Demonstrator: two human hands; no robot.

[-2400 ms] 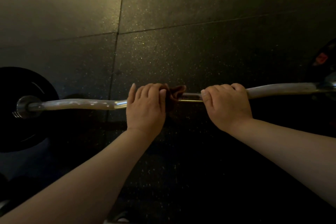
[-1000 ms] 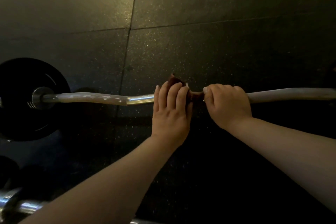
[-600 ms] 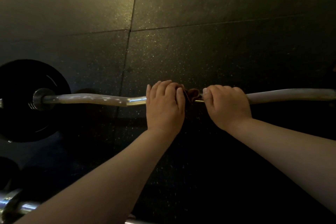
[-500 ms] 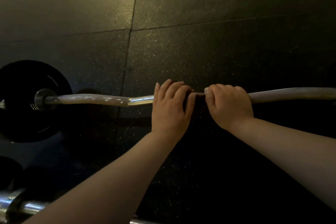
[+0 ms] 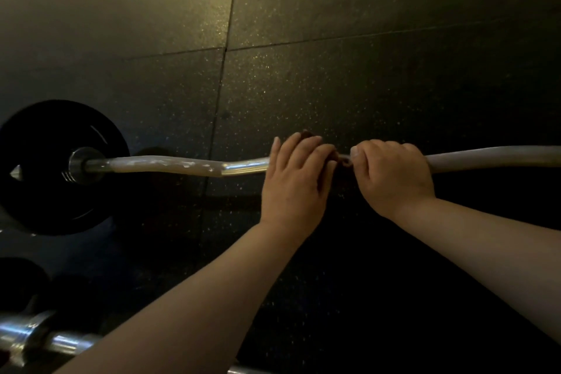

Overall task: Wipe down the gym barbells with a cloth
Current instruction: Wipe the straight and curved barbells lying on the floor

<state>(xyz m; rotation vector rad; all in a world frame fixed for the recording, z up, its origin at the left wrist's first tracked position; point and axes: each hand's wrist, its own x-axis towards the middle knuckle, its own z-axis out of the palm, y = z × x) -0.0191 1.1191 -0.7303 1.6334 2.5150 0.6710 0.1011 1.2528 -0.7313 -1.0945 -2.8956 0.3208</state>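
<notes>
While hands grip barbell and cloth, another bar lies nearer, bottom-left.

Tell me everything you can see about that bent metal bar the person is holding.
The curl bar is a wavy metal shaft: shiny chrome near the middle, with a dull pale coating on either side, chipped on the left. It runs roughly level across the view. A black weight plate sits on its left end; the right end runs out of frame. The left hand holds a reddish-brown cloth against its middle, and the right hand grips it just beside.
</notes>
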